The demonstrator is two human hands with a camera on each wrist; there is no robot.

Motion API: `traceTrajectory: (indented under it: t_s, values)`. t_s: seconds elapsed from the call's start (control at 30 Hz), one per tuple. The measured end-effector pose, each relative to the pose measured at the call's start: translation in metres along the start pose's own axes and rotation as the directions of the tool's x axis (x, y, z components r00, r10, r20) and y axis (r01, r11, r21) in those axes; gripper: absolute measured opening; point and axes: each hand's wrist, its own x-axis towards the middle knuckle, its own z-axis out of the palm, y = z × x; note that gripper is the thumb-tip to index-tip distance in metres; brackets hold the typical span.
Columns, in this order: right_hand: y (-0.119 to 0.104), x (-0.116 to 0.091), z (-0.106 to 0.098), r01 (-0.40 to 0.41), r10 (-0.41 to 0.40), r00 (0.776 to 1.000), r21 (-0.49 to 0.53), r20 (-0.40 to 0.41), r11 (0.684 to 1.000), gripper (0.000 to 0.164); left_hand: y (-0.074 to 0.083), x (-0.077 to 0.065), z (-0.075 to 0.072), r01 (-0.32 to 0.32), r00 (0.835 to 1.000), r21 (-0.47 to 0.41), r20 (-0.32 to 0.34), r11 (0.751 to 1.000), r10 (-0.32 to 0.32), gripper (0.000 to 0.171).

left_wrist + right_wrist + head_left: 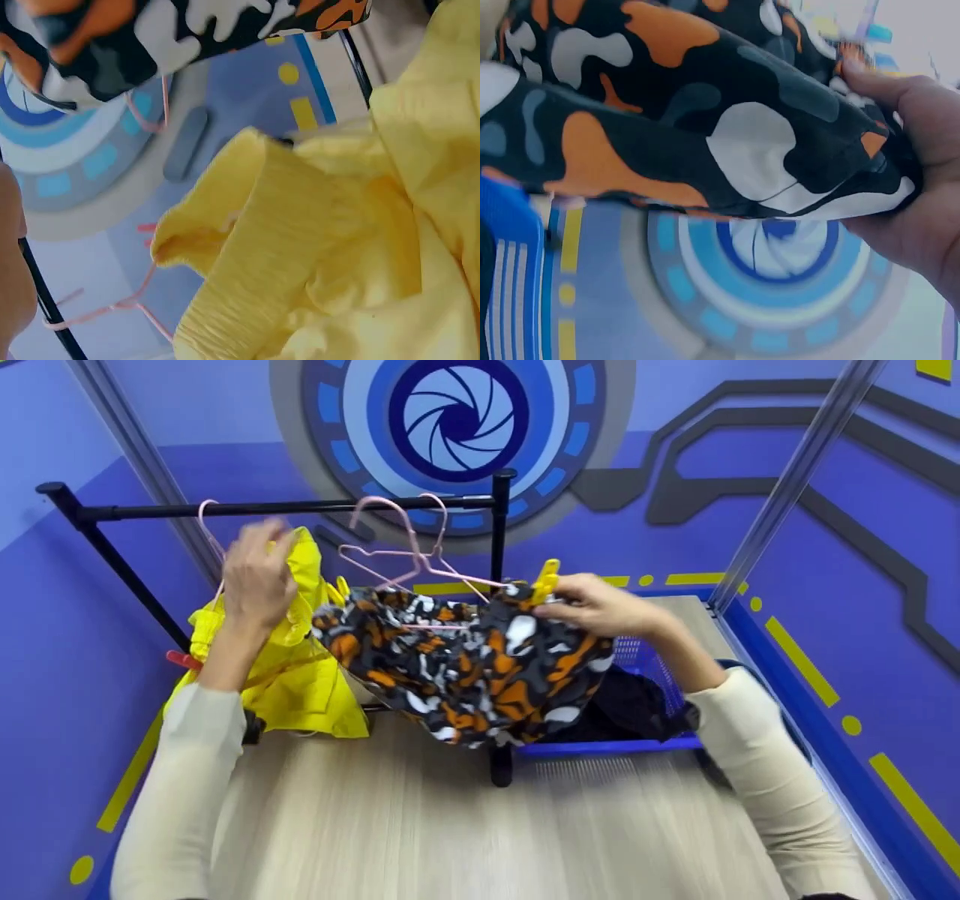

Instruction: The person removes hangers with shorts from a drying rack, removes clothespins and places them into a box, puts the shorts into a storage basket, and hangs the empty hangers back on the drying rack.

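Observation:
Camouflage-print shorts [480, 675] in black, orange and white are on a pink hanger [414, 532], its hook in front of the rack's bar. My right hand [600, 604] grips their waistband on the right, beside a yellow clip [546, 581]. The right wrist view shows the thumb and fingers around the fabric [750, 150]. My left hand [259, 574], blurred, is raised in front of yellow shorts [315, 690] with a gathered waistband [255, 262]. In the left wrist view only part of that hand [11, 255] shows at the edge, apart from the yellow waistband.
A black rack's bar [300, 506] runs across the back, with another pink hanger [442, 521] on it. A red clip [184, 660] sits by the yellow shorts. At right, a blue basket [615, 747] contains dark cloth [630, 705]. Underneath is a wooden table [450, 825].

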Motion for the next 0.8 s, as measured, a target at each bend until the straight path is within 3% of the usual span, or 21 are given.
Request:
traceTrajectory:
  t_s: [0.03,0.07,0.1,0.13,0.17,0.2,0.23,0.27,0.3,0.33,0.4,0.43,0.53,0.6,0.7,0.8]
  values:
    - [0.006,-0.004,-0.006,-0.004,0.004,1.000,-0.007,0.009,1.000,0.016,0.004,-0.003,-0.001,-0.014,0.995,-0.077,0.097,0.997,0.021,0.041]
    - [0.011,-0.007,-0.012,-0.011,0.011,1.000,-0.011,0.011,1.000,0.016,0.008,-0.006,-0.004,0.013,0.972,-0.168,0.235,0.986,0.027,0.041]
    - [0.016,-0.011,-0.017,-0.016,0.016,1.000,-0.015,0.004,1.000,0.016,0.012,-0.007,-0.006,0.065,0.925,-0.256,0.378,0.965,0.038,0.041]
    - [0.021,-0.015,-0.022,-0.024,0.024,1.000,-0.013,-0.007,1.000,0.017,0.017,-0.008,-0.009,0.140,0.856,-0.326,0.514,0.935,0.051,0.041]
    - [0.025,-0.019,-0.027,-0.029,0.029,0.999,-0.010,-0.024,1.000,0.017,0.022,-0.008,-0.011,0.222,0.775,-0.375,0.628,0.900,0.071,0.040]
    - [0.030,-0.023,-0.031,-0.037,0.037,0.998,-0.007,-0.043,0.999,0.017,0.027,-0.007,-0.012,0.289,0.692,-0.404,0.715,0.868,0.102,0.040]
    - [0.034,-0.026,-0.035,-0.047,0.047,0.997,0.000,-0.062,0.999,0.017,0.032,-0.006,-0.013,0.336,0.625,-0.425,0.768,0.840,0.139,0.040]
    - [0.038,-0.030,-0.039,-0.050,0.050,0.995,0.003,-0.086,0.999,0.017,0.037,-0.005,-0.012,0.370,0.574,-0.436,0.801,0.820,0.167,0.040]
    - [0.042,-0.033,-0.043,-0.052,0.052,0.993,0.006,-0.108,0.999,0.017,0.042,-0.003,-0.012,0.386,0.541,-0.453,0.817,0.804,0.201,0.040]
    - [0.045,-0.036,-0.047,-0.056,0.056,0.990,0.008,-0.129,0.998,0.017,0.047,-0.002,-0.011,0.399,0.519,-0.464,0.825,0.791,0.223,0.041]
    - [0.050,-0.041,-0.055,-0.068,0.068,0.983,0.003,-0.172,0.998,0.017,0.059,0.002,-0.008,0.394,0.506,-0.484,0.824,0.782,0.255,0.043]
    - [0.052,-0.044,-0.059,-0.076,0.073,0.978,-0.007,-0.196,0.997,0.018,0.065,0.004,-0.006,0.379,0.512,-0.495,0.816,0.782,0.269,0.043]
    - [0.059,-0.053,-0.070,-0.112,0.091,0.956,-0.061,-0.281,0.992,0.020,0.086,0.011,-0.002,0.310,0.544,-0.545,0.774,0.779,0.325,0.037]
    - [0.064,-0.057,-0.076,-0.136,0.091,0.930,-0.103,-0.357,0.985,0.021,0.101,0.016,-0.001,0.258,0.562,-0.594,0.734,0.762,0.381,0.031]
    - [0.071,-0.061,-0.084,-0.174,0.080,0.880,-0.160,-0.468,0.972,0.021,0.125,0.022,0.001,0.176,0.591,-0.653,0.668,0.737,0.451,0.029]
    - [0.078,-0.061,-0.093,-0.222,0.086,0.823,-0.178,-0.561,0.959,0.022,0.148,0.030,0.004,0.086,0.636,-0.675,0.604,0.733,0.481,0.025]
